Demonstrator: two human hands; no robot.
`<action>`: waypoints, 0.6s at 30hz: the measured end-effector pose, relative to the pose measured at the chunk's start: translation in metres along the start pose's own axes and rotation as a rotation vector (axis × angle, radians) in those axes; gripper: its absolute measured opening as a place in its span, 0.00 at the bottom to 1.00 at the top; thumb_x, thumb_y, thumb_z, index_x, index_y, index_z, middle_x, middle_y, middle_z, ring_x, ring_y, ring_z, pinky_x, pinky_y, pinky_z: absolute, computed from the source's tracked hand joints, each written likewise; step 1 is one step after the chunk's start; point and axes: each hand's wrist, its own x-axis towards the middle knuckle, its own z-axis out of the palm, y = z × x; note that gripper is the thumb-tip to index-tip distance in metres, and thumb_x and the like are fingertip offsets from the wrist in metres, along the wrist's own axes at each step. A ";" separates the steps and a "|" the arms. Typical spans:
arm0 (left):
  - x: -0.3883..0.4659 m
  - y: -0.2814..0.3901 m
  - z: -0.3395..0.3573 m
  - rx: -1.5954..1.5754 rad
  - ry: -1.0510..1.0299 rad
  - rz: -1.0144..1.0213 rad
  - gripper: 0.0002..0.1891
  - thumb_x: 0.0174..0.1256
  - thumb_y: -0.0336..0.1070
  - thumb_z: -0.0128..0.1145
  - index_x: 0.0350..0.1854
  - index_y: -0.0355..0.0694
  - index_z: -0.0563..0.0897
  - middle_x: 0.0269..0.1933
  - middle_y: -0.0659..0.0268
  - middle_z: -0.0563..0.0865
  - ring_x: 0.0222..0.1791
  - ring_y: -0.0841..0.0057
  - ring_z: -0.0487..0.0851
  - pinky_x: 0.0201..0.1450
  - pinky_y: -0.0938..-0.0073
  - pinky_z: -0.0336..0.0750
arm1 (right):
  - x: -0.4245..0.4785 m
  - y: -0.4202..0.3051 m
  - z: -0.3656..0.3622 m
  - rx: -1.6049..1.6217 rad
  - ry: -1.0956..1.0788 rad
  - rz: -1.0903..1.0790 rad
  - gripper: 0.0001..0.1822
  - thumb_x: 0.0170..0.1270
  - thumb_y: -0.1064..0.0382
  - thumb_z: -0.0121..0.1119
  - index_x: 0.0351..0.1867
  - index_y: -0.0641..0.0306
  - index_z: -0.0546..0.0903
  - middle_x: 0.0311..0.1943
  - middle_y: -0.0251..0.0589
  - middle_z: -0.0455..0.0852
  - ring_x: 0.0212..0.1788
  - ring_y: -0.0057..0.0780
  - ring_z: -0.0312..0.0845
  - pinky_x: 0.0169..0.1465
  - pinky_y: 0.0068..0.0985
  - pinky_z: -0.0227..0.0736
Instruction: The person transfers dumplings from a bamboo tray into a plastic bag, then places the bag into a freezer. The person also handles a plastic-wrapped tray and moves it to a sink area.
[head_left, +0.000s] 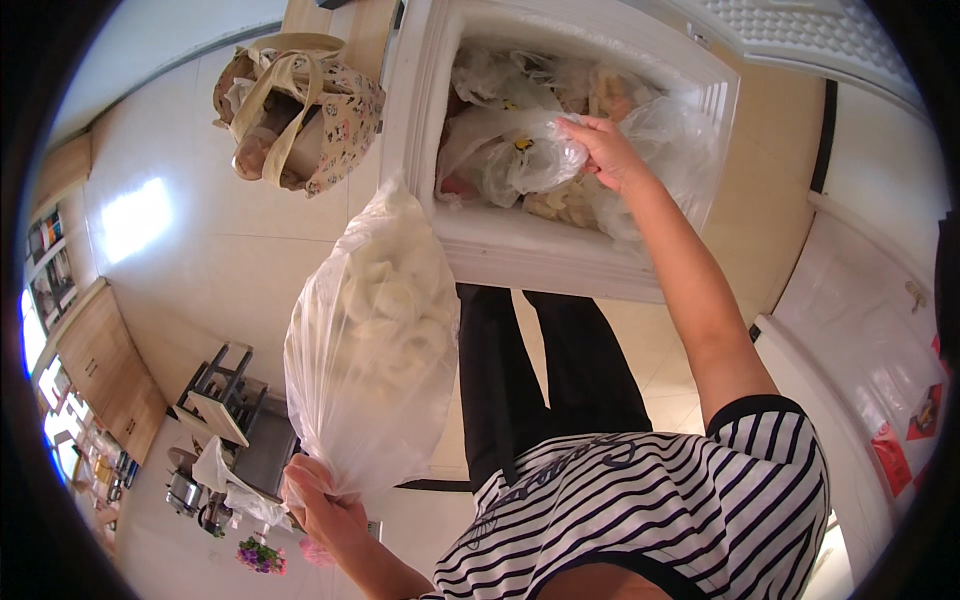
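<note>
My left hand (322, 495) grips the gathered end of a large clear plastic bag (375, 337). Pale, folded pieces that look like dumplings fill it, and its far end tapers beside the freezer's near left corner. Inside the open chest freezer (555, 266), my right hand (604, 154) pinches a crumpled clear plastic bag (517, 154) with a small yellow and black print. Below it lies another bag of pale pieces (562, 208). More cloudy plastic bags (675, 139) crowd the freezer, and their contents are partly hidden.
A printed cloth tote bag (341, 139) with packed items stands left of the freezer. The raised freezer lid (814, 30) is at the upper right. A white door (847, 315) is on the right. A dark-framed stool (225, 397) and wooden cabinets (112, 367) are farther left.
</note>
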 end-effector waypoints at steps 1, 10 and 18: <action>0.001 -0.002 0.000 0.003 0.017 0.042 0.23 0.73 0.49 0.47 0.17 0.47 0.61 0.21 0.78 0.58 0.19 0.90 0.55 0.20 0.84 0.49 | -0.001 -0.002 -0.003 0.034 -0.027 -0.007 0.13 0.63 0.51 0.61 0.35 0.59 0.78 0.26 0.26 0.77 0.23 0.12 0.68 0.23 0.15 0.60; 0.006 -0.007 -0.001 0.018 0.029 0.120 0.24 0.74 0.46 0.45 0.16 0.45 0.58 0.18 0.76 0.57 0.15 0.90 0.51 0.16 0.83 0.42 | -0.029 -0.004 -0.022 -0.317 0.200 0.002 0.10 0.59 0.56 0.60 0.26 0.57 0.75 0.19 0.22 0.69 0.19 0.11 0.58 0.22 0.16 0.50; 0.012 -0.003 0.004 -0.020 -0.046 0.125 0.24 0.73 0.47 0.45 0.16 0.44 0.60 0.19 0.75 0.59 0.14 0.90 0.53 0.14 0.83 0.43 | -0.069 -0.058 0.030 -0.068 -0.030 -0.152 0.09 0.59 0.57 0.57 0.29 0.60 0.78 0.23 0.26 0.74 0.24 0.15 0.64 0.26 0.18 0.56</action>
